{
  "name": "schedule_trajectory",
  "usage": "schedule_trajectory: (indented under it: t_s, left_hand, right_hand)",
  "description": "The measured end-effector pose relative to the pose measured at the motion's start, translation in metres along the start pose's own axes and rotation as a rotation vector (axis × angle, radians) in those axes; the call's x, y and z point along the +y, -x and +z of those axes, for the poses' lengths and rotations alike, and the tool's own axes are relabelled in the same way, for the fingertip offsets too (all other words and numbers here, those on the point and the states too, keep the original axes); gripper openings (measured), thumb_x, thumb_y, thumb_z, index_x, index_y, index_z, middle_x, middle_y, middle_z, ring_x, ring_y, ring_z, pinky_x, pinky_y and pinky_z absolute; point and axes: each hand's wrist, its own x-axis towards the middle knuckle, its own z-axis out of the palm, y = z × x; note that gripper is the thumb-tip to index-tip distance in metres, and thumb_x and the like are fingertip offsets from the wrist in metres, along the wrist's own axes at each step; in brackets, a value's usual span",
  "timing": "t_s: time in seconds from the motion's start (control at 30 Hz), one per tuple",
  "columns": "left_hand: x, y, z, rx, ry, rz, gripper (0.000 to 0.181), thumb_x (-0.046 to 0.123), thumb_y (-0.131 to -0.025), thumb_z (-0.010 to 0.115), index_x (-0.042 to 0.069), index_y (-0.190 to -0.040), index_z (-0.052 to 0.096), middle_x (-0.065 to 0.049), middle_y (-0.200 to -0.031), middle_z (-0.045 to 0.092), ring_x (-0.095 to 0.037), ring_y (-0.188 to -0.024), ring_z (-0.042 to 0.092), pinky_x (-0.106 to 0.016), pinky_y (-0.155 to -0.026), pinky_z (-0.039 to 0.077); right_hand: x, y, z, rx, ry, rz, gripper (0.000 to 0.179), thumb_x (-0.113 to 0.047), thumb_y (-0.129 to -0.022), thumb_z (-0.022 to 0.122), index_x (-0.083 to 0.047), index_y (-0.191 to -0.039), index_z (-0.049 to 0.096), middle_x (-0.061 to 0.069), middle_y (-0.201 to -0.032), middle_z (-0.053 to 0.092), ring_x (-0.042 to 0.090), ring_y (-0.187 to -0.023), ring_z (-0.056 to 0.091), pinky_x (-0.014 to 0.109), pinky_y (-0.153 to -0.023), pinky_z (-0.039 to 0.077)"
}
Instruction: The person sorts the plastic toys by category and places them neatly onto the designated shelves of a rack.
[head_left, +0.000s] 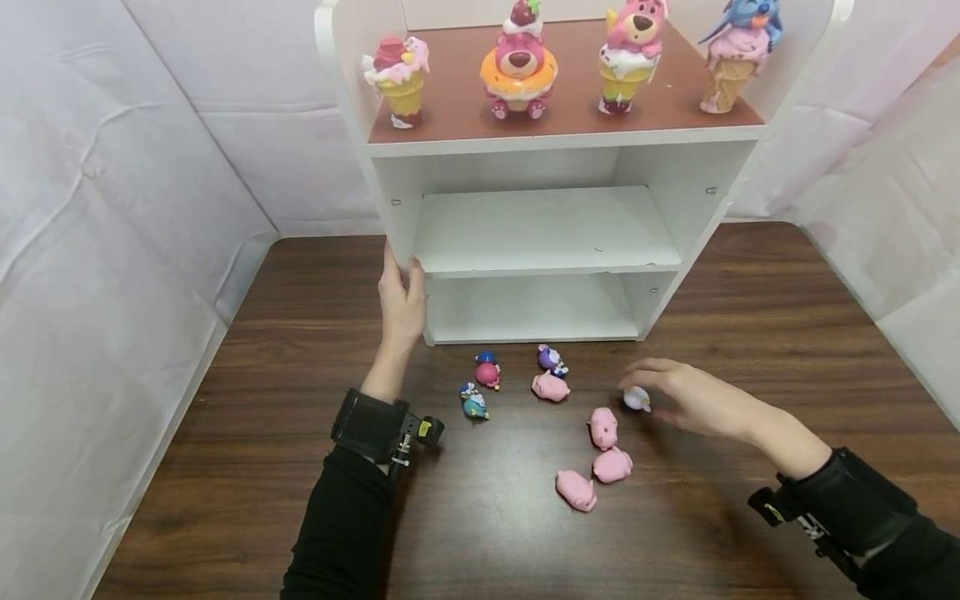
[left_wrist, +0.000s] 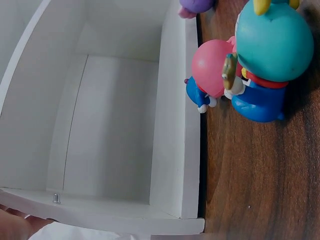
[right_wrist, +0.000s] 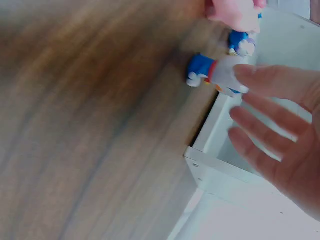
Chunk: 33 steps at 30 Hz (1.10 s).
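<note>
My left hand (head_left: 401, 304) rests against the left side panel of a white shelf unit (head_left: 547, 308), its fingers fairly straight. In the left wrist view, only part of that hand (left_wrist: 17, 225) shows at the panel's edge. My right hand (head_left: 678, 396) is at a small white-headed figurine (head_left: 637, 399) on the table. In the right wrist view, the thumb overlaps the head of this blue-bodied figurine (right_wrist: 222, 74), while the other fingers spread apart from it. Whether the thumb touches it, I cannot tell.
Pink pig figurines (head_left: 576, 490) lie on the dark wooden table (head_left: 480, 542). Nearer the shelf are a teal figurine (head_left: 474, 402), a pink-headed one (head_left: 487, 372) and a purple one (head_left: 551, 359). Several ice-cream-style figures, including a bear (head_left: 519, 71), stand on the brown top shelf.
</note>
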Motion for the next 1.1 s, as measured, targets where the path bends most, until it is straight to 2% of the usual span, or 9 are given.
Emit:
schedule_trajectory:
  t_s: [0.1,0.2,0.33,0.57,0.8,0.97,1.1]
  left_hand:
    - [0.000,0.000,0.000,0.002,-0.001,-0.001,0.048,-0.005,-0.089,0.031,-0.010,-0.135,0.020,-0.028,-0.127,0.040,-0.036,-0.118,0.039,-0.039,-0.099,0.033]
    - [0.001,0.000,0.000,0.001,-0.003,-0.003,0.048,-0.005,-0.088,0.031,-0.010,-0.135,0.020,-0.028,-0.127,0.040,-0.036,-0.118,0.039,-0.039,-0.100,0.033]
    - [0.001,0.000,0.001,0.001,-0.003,-0.002,0.048,-0.005,-0.088,0.031,-0.010,-0.135,0.020,-0.028,-0.127,0.040,-0.036,-0.118,0.039,-0.040,-0.099,0.033]
    - [0.000,0.000,0.000,0.003,-0.005,-0.003,0.047,-0.006,-0.088,0.031,-0.010,-0.135,0.021,-0.028,-0.127,0.040,-0.036,-0.118,0.039,-0.040,-0.100,0.033]
    - [0.001,0.000,0.000,0.010,0.001,-0.005,0.047,-0.006,-0.088,0.031,-0.010,-0.134,0.022,-0.028,-0.126,0.040,-0.036,-0.117,0.040,-0.042,-0.099,0.033]
    - [0.001,0.000,0.000,0.010,0.003,-0.010,0.048,-0.006,-0.088,0.031,-0.011,-0.134,0.021,-0.028,-0.127,0.039,-0.037,-0.118,0.039,-0.044,-0.098,0.033]
    - [0.001,0.000,0.000,0.008,0.000,-0.010,0.048,-0.006,-0.088,0.031,-0.011,-0.134,0.020,-0.028,-0.128,0.038,-0.037,-0.119,0.037,-0.045,-0.099,0.032]
  right_hand:
    - [0.001,-0.003,-0.001,-0.018,-0.021,-0.046,0.047,0.019,-0.057,0.061,-0.005,-0.098,0.061,0.004,-0.099,0.058,0.018,-0.092,0.055,0.032,-0.075,0.048]
    - [0.002,-0.004,0.001,-0.008,-0.048,-0.033,0.043,0.022,-0.058,0.057,-0.003,-0.093,0.062,0.002,-0.090,0.059,0.014,-0.081,0.056,0.029,-0.065,0.050]
    - [0.002,-0.005,0.005,0.024,-0.052,0.004,0.034,0.021,-0.061,0.061,-0.002,-0.086,0.062,-0.001,-0.079,0.056,0.009,-0.068,0.052,0.022,-0.054,0.047]
    - [0.000,-0.003,0.010,0.072,-0.026,0.061,0.028,0.007,-0.060,0.074,-0.005,-0.080,0.061,-0.004,-0.074,0.055,0.007,-0.062,0.051,0.021,-0.051,0.045]
    - [-0.003,-0.002,0.014,0.101,0.019,0.137,0.025,-0.003,-0.061,0.077,-0.009,-0.075,0.057,-0.007,-0.067,0.052,0.005,-0.057,0.048,0.018,-0.047,0.041]
    - [-0.008,-0.001,0.013,0.096,0.090,0.175,0.026,-0.010,-0.061,0.079,-0.010,-0.076,0.058,-0.005,-0.072,0.053,0.009,-0.060,0.053,0.023,-0.050,0.046]
    - [-0.012,-0.002,0.012,0.105,0.152,0.153,0.030,-0.013,-0.059,0.080,-0.009,-0.081,0.060,-0.002,-0.078,0.051,0.011,-0.065,0.055,0.027,-0.053,0.048]
